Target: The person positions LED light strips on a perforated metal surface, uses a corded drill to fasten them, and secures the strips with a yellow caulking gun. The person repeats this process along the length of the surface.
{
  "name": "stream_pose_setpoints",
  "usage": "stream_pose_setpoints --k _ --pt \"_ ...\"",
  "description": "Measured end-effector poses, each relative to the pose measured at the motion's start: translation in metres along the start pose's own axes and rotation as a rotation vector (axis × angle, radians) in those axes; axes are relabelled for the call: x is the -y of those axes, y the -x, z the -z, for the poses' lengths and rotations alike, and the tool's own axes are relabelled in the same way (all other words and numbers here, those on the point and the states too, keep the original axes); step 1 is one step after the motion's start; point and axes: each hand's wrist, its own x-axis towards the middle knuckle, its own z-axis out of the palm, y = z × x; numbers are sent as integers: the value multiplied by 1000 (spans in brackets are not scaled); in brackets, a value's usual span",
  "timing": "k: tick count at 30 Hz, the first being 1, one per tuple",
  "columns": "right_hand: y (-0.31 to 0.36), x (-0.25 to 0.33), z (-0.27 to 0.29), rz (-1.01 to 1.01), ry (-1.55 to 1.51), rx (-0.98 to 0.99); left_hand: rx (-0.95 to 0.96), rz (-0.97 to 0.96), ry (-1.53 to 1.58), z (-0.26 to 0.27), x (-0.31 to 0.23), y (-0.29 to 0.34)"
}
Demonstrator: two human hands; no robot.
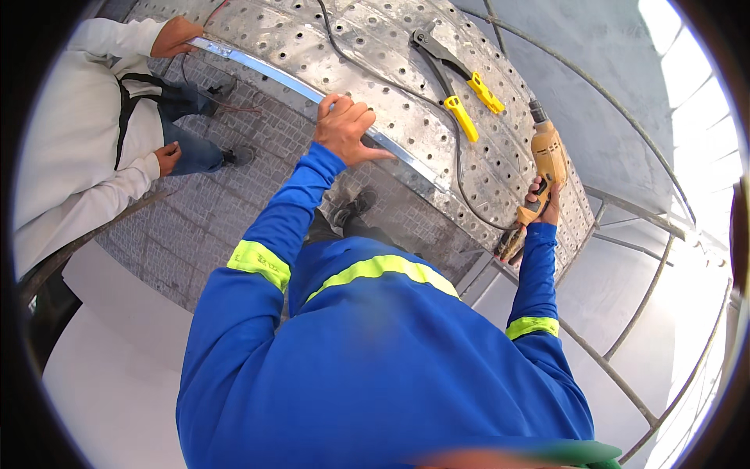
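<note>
My left hand [345,129] has its fingers curled over a long, thin metal profile [289,82], the thumb stretched out to the right along it. The profile lies along the near edge of a perforated metal platform [375,47]. At its left end, a co-worker's hand [176,37] holds it. Out to the right, my right hand [551,205] is wrapped round the handle of a yellow corded power drill [549,156], its black chuck pointing away from me. A plier-like hand tool with two yellow grips [461,117] rests on the platform between my hands.
A dark cable [383,76] snakes across the platform to the drill. The co-worker in a white top [86,117] stands at the left. Metal rails [625,383] run along the right side. Below the platform edge lies a patterned floor deck [187,227].
</note>
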Motion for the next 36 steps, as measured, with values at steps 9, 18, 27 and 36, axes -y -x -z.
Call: stream_pose_setpoints --k 9,18,27,36 --pt "-16 -39 32 27 44 -37 89 -17 -39 4 0 -12" --pt "-31 -21 53 335 919 -449 204 13 -54 8 3 -8" --pt "-36 -23 74 489 1178 -505 105 -10 -5 9 1 -8" --pt "17 -86 -133 889 1754 -65 131 -7 -11 7 -1 -12"
